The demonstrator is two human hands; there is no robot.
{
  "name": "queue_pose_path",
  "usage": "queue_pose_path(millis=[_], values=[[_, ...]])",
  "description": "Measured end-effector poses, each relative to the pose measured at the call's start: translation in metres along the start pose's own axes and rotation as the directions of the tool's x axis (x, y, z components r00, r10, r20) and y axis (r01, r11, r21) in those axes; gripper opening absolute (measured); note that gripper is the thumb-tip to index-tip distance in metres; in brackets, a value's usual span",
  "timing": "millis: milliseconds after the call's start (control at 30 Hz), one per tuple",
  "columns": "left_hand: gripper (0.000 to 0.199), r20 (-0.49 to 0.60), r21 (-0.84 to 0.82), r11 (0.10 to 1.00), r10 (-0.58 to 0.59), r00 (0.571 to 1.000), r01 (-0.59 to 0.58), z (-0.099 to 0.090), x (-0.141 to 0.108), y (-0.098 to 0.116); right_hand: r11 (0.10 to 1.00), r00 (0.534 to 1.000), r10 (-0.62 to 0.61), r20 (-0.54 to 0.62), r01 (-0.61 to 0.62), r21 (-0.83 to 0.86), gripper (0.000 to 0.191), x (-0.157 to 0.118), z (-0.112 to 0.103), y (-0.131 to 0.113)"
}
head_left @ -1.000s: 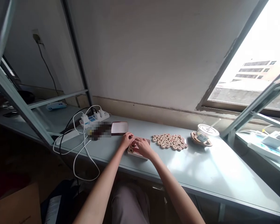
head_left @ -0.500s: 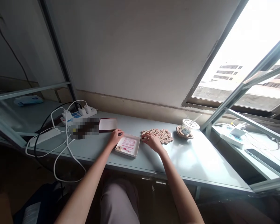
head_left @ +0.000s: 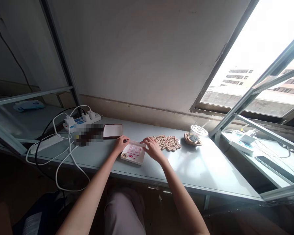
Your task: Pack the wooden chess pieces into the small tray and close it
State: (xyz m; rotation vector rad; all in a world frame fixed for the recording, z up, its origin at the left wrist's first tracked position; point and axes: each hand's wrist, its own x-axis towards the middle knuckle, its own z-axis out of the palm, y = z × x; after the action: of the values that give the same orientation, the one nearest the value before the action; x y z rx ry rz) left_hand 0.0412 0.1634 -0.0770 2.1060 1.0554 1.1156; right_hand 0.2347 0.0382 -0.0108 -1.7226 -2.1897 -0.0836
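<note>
A shallow white box (head_left: 142, 160) with a red-printed floor lies on the desk, and one round wooden Chinese chess piece (head_left: 123, 155) sits in its near left corner. At the box's far left corner my left hand (head_left: 120, 143) is closed on the rim. My right hand (head_left: 153, 149) reaches over the right wall with bent fingers; what they hold, if anything, is hidden. Just beyond and right of that hand, many more Chinese chess pieces (head_left: 170, 142) lie face up in a flat cluster, marked in red or black.
A dark-rimmed box lid (head_left: 112, 131) lies behind my left hand. Power strips (head_left: 82, 121) with looping white cables (head_left: 70, 148) crowd the left. On the right a lidded plastic cup (head_left: 197, 132) stands in a brown holder (head_left: 193, 142). A phone (head_left: 276, 168) rests on the side desk.
My right hand has moved left from the edge of the piece cluster to over the box's right wall. My left hand stays at the box corner.
</note>
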Motion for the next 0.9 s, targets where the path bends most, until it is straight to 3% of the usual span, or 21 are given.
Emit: queue_pose_path(millis=[133, 267, 400, 533, 700, 800, 900], values=[[0.011, -0.022, 0.033, 0.999, 0.018, 1.000, -0.017, 0.002, 0.001, -0.003, 0.969, 0.963, -0.231, 0.136, 0.215, 0.118, 0.034, 0.019, 0.009, -0.039], [0.012, -0.024, 0.039, 0.999, 0.024, 0.999, -0.023, 0.003, 0.002, -0.004, 0.952, 0.942, -0.274, 0.194, 0.237, 0.191, 0.028, 0.028, 0.021, -0.059], [0.013, -0.024, 0.032, 0.999, 0.020, 1.000, -0.019, 0.002, 0.001, -0.001, 0.958, 0.979, -0.193, 0.066, 0.174, 0.228, 0.022, 0.018, 0.020, -0.045], [0.012, -0.009, 0.008, 1.000, 0.021, 1.000, -0.021, 0.000, 0.000, 0.001, 0.978, 0.998, 0.006, -0.060, 0.007, 0.211, 0.023, -0.007, 0.002, -0.007], [0.013, -0.002, -0.024, 1.000, 0.008, 1.000, -0.008, 0.000, 0.000, -0.002, 0.986, 0.978, 0.164, -0.126, -0.167, -0.011, 0.018, -0.040, -0.010, 0.033], [0.014, -0.003, -0.035, 0.999, 0.008, 1.000, -0.008, 0.001, 0.001, -0.004, 0.963, 0.965, 0.215, -0.149, -0.235, -0.132, 0.023, -0.048, -0.006, 0.034], [0.013, -0.010, -0.037, 0.999, 0.017, 1.000, -0.018, 0.002, 0.001, -0.005, 0.975, 0.974, 0.181, -0.135, -0.196, -0.105, 0.022, -0.042, 0.000, 0.018]])
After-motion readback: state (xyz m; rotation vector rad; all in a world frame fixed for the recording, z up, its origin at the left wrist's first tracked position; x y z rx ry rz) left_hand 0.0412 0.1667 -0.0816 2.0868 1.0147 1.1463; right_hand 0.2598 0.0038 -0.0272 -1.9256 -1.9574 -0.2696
